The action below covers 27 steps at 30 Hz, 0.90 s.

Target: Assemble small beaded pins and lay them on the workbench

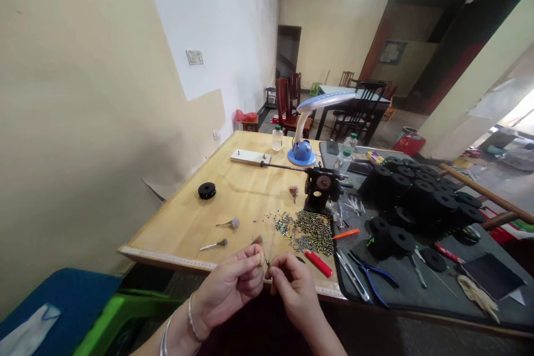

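Note:
My left hand [231,287] and my right hand [294,283] meet at the near edge of a wooden table [233,189]. Both are pinched together on a very small piece [266,261] between the fingertips; I cannot make out what it is. Bangles circle my left wrist. Just beyond the hands lies a heap of small striped beads [311,229], with a red lighter [319,263] beside it. Two small tufted pieces on pins [217,244] lie to the left on the table.
A black vise-like tool [319,186] and a blue desk lamp [306,133] stand mid-table. Black spools [417,189], blue pliers [373,278] and scissors sit on a dark mat at right. One black spool [207,190] lies at left. Chairs and a table stand farther back.

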Tool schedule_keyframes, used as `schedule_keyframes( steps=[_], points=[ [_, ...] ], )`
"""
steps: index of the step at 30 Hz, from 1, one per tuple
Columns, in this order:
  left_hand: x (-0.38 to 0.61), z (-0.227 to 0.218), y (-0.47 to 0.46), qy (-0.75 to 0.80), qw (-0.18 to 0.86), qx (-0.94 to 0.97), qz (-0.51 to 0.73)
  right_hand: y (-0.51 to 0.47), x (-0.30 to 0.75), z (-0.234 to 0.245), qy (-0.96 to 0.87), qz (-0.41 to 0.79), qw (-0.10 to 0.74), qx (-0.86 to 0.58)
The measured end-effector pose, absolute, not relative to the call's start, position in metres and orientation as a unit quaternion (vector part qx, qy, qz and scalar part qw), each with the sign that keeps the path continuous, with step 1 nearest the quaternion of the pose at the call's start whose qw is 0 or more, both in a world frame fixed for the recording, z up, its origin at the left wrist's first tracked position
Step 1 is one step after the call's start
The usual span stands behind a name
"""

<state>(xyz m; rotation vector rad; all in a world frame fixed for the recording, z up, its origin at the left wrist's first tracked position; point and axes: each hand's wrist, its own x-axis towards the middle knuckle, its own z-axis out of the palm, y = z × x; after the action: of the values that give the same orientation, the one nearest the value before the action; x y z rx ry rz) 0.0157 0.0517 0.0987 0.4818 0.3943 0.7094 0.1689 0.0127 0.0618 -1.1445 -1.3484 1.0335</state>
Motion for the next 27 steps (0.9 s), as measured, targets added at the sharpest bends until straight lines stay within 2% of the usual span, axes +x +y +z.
schedule_keyframes(
  steps=[27],
  points=[
    [0.015,0.104,0.055,0.188,0.887,0.231,0.353,0.014,0.174,0.034,-0.545,0.446,0.529,-0.474]
  ],
)
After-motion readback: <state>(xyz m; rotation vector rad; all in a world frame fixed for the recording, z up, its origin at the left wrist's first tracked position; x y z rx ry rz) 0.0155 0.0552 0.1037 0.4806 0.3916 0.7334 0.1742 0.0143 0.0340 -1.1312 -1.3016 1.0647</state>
